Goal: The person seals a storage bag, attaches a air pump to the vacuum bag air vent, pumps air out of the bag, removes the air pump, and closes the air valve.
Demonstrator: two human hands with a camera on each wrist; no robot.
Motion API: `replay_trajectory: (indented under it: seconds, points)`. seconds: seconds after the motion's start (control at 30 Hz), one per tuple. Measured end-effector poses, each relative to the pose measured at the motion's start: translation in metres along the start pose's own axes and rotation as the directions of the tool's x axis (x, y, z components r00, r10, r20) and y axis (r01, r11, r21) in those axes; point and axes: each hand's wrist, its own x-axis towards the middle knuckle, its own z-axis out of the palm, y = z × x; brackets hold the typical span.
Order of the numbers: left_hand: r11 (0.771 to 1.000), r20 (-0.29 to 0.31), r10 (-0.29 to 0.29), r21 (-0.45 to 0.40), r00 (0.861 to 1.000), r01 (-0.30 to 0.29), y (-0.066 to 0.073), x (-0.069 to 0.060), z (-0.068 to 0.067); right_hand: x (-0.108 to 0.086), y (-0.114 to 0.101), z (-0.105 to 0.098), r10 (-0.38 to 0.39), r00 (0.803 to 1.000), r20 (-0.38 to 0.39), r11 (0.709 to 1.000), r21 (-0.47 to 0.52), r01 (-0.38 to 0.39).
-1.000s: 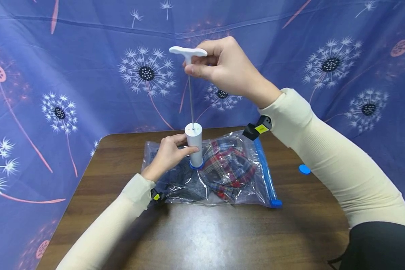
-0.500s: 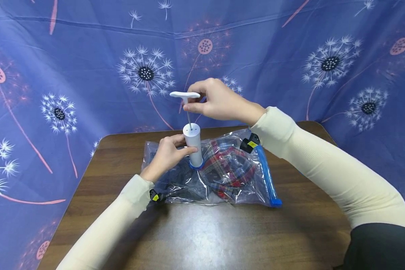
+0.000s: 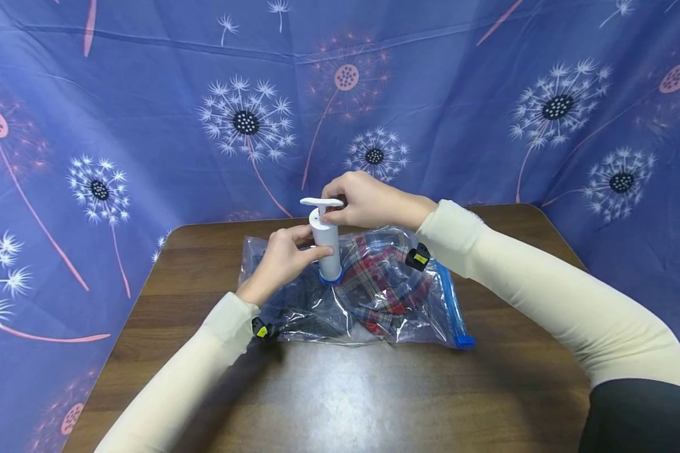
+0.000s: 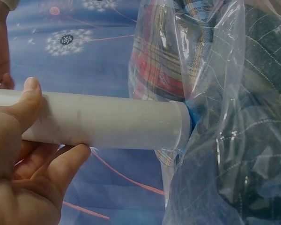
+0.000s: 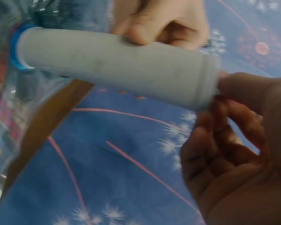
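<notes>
A white hand pump [image 3: 327, 242] stands nearly upright on the blue valve [image 3: 330, 279] of a clear storage bag [image 3: 317, 321]. My left hand [image 3: 283, 258] grips the pump's barrel, its thumb along one side and fingers round the other, also plain in the left wrist view. At the top, my right hand [image 3: 362, 200] holds the pump's T-shaped handle [image 3: 321, 202], which sits just above the barrel's cap. In the right wrist view the handle itself is hidden behind the fingers. Folded inside the bag are red plaid cloth [image 3: 382, 277] and dark cloth [image 4: 253, 140].
The bag lies flat on a brown wooden table [image 3: 340, 402], its blue zip edge [image 3: 452, 302] to the right with a slider at the near corner. A blue curtain with a dandelion print [image 3: 164, 126] hangs behind the table.
My right hand has come down with the handle, and the metal rod has slid into the barrel. My left hand stays in place on the pump.
</notes>
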Motion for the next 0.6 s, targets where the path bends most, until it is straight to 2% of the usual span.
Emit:
replay_trajectory:
  seconds: [0.23, 0.6]
  points:
    - [1.000, 0.003, 0.001, -0.002, 1.000, -0.001, 0.0016, -0.0003, 0.0002, -0.0025, 0.0033, 0.0038, 0.033, 0.999, 0.008, 0.998, 0.060, -0.033]
    - [1.000, -0.001, 0.005, 0.015, 1.000, -0.005, 0.0004, 0.0005, 0.0006, -0.0054, 0.0089, 0.0107, 0.034, 0.998, -0.049, 0.994, 0.102, -0.029]
